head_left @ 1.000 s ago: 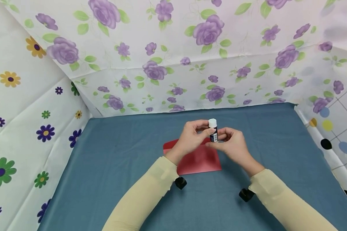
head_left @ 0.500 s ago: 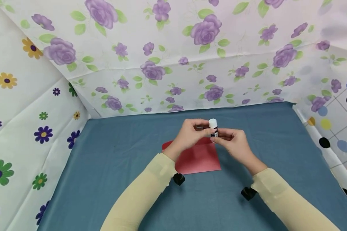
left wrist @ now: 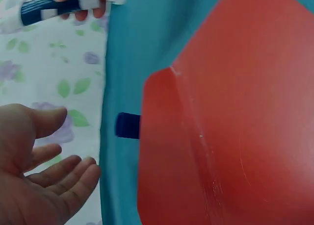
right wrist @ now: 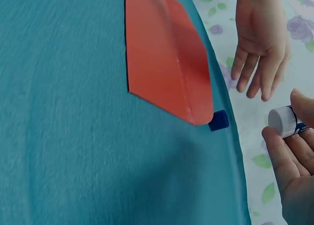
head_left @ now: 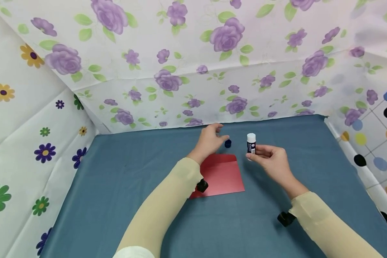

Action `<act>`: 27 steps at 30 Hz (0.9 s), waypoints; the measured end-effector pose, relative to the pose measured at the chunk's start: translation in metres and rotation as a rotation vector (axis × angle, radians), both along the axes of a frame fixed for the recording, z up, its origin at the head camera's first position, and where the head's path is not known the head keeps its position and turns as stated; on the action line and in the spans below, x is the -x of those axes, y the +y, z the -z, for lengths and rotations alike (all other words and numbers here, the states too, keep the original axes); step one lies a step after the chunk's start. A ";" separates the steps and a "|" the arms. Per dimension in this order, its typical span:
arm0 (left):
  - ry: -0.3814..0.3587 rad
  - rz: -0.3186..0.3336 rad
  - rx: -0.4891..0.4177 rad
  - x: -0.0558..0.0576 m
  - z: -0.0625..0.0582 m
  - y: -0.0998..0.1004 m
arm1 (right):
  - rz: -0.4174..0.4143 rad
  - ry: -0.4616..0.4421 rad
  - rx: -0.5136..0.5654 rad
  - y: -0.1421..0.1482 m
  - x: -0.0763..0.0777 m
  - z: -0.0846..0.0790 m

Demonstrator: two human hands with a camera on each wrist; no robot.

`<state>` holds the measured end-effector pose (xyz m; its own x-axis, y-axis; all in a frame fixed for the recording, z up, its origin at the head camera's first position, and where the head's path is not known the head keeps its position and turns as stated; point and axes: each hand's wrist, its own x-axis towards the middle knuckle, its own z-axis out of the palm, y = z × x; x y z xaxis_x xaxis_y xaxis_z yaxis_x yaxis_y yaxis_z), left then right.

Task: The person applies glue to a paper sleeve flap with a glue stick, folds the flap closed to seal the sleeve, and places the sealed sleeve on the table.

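Note:
Between thumb and fingers, my right hand [head_left: 274,162] pinches a glue stick [head_left: 251,146] upright by its lower part. The stick has a white upper end and a dark label; its white base shows in the right wrist view. My left hand [head_left: 209,142] is off the glue stick, its fingers relaxed and holding nothing. Just right of the left fingertips, a small dark blue cap [head_left: 228,143] is on the cloth. A red envelope [head_left: 224,176] lies below the cap with its flap [left wrist: 164,151] spread toward the far side; the left forearm covers its left part.
Blue cloth [head_left: 132,179] covers the table. A white curtain with purple flowers [head_left: 167,80] stands along the far edge, and patterned sheets hang at both sides. A small black device [head_left: 202,185] is on the left wrist, another [head_left: 286,219] on the right.
My left hand has let go of the glue stick and moved away to the left. The right hand has carried the stick slightly right. The blue cap has come into view.

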<state>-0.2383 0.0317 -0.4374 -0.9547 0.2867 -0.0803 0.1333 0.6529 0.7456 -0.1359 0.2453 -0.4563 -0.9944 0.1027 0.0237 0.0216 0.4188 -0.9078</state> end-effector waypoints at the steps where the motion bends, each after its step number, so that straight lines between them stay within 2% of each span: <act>1: -0.003 0.018 0.050 0.001 0.001 0.004 | 0.007 -0.004 -0.005 0.002 -0.001 0.001; 7: 0.053 0.146 0.343 0.006 0.004 0.022 | 0.019 -0.034 -0.024 0.008 -0.002 0.005; 12: 0.119 0.261 0.523 0.008 0.014 0.029 | 0.022 -0.049 -0.031 0.011 -0.001 0.009; 18: 0.143 0.326 0.591 0.006 0.023 0.030 | 0.031 -0.048 -0.027 0.012 -0.002 0.013; 27: 0.166 0.347 0.594 0.009 0.031 0.030 | 0.024 -0.049 -0.014 0.011 -0.002 0.014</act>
<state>-0.2474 0.0613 -0.4686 -0.8294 0.5293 -0.1788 0.4883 0.8423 0.2282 -0.1336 0.2565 -0.4700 -0.9917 0.1267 -0.0230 0.0758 0.4300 -0.8996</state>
